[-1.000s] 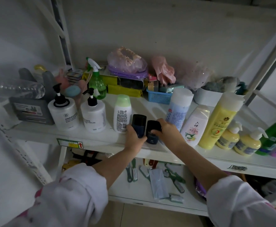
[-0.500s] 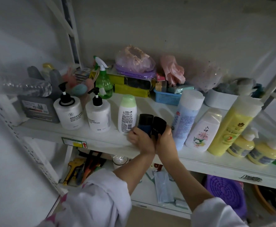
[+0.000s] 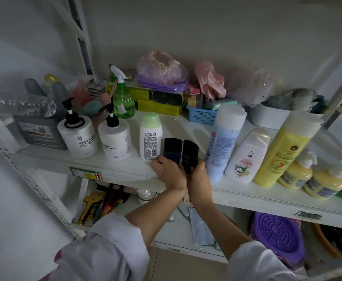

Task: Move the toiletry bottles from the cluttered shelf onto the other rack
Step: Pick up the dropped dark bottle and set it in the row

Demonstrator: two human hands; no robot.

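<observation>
both dark bottles brought together since a second ago, now touching.
blue bottle (image 3: 172, 149) gripped by left hand (image 3: 169, 173), black bottle (image 3: 190, 156) by right hand (image 3: 198, 176), at the shelf (image 3: 113, 167) front edge.

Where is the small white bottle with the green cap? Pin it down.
In the head view, the green-capped bottle stands left of centre on the upper shelf, between the white pump bottle and the blue bottle by the left hand.
</observation>
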